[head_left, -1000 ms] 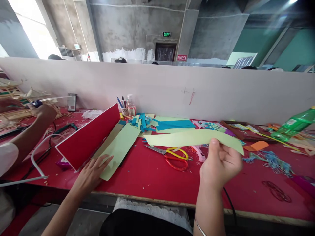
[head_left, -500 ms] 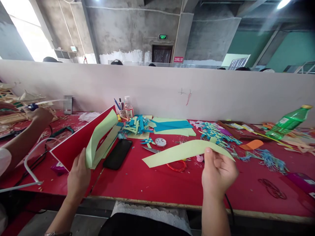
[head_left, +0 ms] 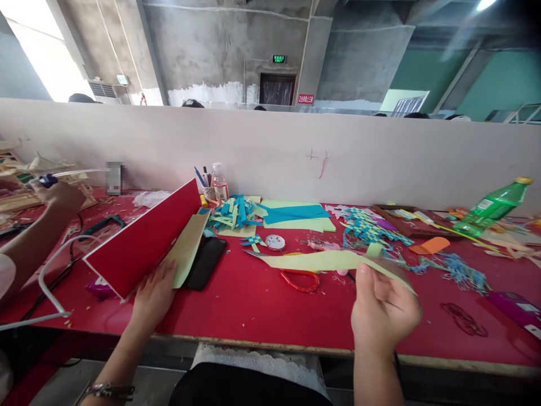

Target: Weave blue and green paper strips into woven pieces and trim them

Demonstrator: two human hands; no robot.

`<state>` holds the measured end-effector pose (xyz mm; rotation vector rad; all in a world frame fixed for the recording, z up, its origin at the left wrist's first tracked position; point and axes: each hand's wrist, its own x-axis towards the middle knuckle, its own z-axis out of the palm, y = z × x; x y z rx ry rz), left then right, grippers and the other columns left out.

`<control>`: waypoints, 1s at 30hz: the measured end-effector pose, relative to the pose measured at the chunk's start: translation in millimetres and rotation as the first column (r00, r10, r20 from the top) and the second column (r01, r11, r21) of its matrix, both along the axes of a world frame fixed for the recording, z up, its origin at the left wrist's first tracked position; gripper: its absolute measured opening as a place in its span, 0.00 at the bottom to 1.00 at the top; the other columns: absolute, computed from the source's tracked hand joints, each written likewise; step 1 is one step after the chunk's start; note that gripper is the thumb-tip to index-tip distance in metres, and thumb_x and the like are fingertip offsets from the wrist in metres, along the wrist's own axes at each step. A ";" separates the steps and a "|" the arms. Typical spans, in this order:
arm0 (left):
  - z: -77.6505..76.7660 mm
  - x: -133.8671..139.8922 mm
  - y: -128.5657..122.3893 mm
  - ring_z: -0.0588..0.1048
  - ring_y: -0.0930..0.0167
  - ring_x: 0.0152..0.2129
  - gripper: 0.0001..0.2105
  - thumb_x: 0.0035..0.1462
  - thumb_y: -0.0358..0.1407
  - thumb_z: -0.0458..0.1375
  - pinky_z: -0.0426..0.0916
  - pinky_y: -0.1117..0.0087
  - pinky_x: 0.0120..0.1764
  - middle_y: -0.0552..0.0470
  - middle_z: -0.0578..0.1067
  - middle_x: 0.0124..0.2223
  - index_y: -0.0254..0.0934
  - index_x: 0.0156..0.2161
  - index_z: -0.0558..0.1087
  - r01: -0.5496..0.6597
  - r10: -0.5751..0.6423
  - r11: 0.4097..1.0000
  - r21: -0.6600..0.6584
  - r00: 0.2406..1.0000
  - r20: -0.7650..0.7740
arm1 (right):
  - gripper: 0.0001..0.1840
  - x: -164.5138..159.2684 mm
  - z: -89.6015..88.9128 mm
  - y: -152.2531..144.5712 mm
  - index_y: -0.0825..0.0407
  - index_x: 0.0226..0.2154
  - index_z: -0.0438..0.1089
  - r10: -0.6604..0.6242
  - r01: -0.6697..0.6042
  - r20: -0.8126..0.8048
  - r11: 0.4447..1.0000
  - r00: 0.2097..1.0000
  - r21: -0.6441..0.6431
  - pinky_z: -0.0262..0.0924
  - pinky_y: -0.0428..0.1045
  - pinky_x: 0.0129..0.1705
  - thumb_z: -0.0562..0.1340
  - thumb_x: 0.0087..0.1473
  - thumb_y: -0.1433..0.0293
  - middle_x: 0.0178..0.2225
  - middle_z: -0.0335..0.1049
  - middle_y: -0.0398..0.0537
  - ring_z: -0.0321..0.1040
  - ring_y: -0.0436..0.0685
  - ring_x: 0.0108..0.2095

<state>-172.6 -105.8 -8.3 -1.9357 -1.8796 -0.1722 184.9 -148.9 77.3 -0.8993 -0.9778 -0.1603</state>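
Between the thumb and fingers of my right hand [head_left: 384, 307] is one end of a pale green paper strip [head_left: 313, 260]. The strip stretches left above red-handled scissors [head_left: 300, 280], covering part of them. My left hand [head_left: 154, 293] lies with its fingers extended on a stack of pale paper sheets [head_left: 188, 248], at the foot of an upright red board [head_left: 143, 237]. A black phone [head_left: 205, 264] sits right beside the sheets, partly under their edge.
Cut blue and green strips [head_left: 236, 214] lie behind the phone, near a clear bottle [head_left: 220, 183]. Woven paper pieces [head_left: 369, 228] and a tilted green bottle [head_left: 490, 208] are to the right. At left, a co-worker's hand [head_left: 63, 197] holds a tool beyond the board.
The pale green sheet bent up in my left hand now lies down, and that hand has moved right and onto the stack. My right hand has shifted slightly right and down with the strip.
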 end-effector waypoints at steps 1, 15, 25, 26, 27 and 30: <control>2.8 0.2 -0.9 0.70 0.57 0.40 0.22 0.51 0.25 0.44 0.66 0.57 0.40 0.34 0.62 0.54 0.27 0.53 0.60 0.007 -0.007 1.000 0.005 1.000 0.005 | 0.05 -1.6 2.7 -5.6 0.52 0.28 0.70 -0.009 0.009 0.041 1.000 0.999 0.016 0.63 0.49 0.30 0.61 0.44 0.76 0.25 0.69 0.45 0.67 0.52 0.28; 51.7 105.7 -41.7 0.65 0.67 0.42 0.16 0.54 0.29 0.49 0.65 0.67 0.41 0.47 0.64 0.49 0.44 0.48 0.66 0.648 -0.613 0.756 0.092 0.652 0.446 | 0.11 -65.8 -19.1 -37.3 0.49 0.37 0.66 0.675 -0.624 0.438 0.730 0.594 -0.279 0.63 0.49 0.41 0.58 0.49 0.76 0.37 0.69 0.49 0.67 0.52 0.37; 7.7 105.7 -30.8 0.72 0.73 0.35 0.15 0.52 0.26 0.47 0.67 0.77 0.35 0.50 0.72 0.41 0.42 0.40 0.72 0.682 -0.587 0.731 0.008 0.623 0.517 | 0.36 10.8 -4.7 3.1 0.47 0.58 0.40 0.885 -0.753 -0.154 0.270 0.440 -0.600 0.55 0.57 0.51 0.52 0.51 0.53 0.48 0.62 0.55 0.59 0.58 0.51; 3.8 107.6 -32.5 0.72 0.73 0.35 0.15 0.52 0.26 0.47 0.67 0.77 0.36 0.50 0.72 0.41 0.42 0.40 0.71 0.688 -0.581 0.726 -0.007 0.618 0.530 | 0.35 15.6 2.2 15.0 0.46 0.59 0.38 0.878 -0.735 -0.173 0.250 0.447 -0.630 0.54 0.57 0.52 0.52 0.53 0.55 0.50 0.60 0.55 0.57 0.57 0.52; 0.0 109.5 -33.9 0.72 0.72 0.36 0.15 0.52 0.26 0.47 0.68 0.76 0.36 0.49 0.72 0.42 0.41 0.40 0.71 0.685 -0.570 0.728 -0.014 0.616 0.544 | 0.35 18.8 10.3 27.4 0.45 0.59 0.37 0.873 -0.708 -0.168 0.243 0.457 -0.663 0.53 0.57 0.52 0.52 0.53 0.57 0.53 0.58 0.55 0.55 0.57 0.53; -9.9 113.2 -36.0 0.72 0.71 0.36 0.13 0.51 0.26 0.48 0.68 0.73 0.38 0.48 0.71 0.41 0.40 0.39 0.71 0.688 -0.559 0.726 -0.005 0.595 0.577 | 0.35 16.5 40.1 62.0 0.44 0.59 0.33 0.848 -0.642 -0.010 0.394 0.530 -0.658 0.51 0.58 0.54 0.52 0.54 0.61 0.55 0.53 0.52 0.51 0.56 0.56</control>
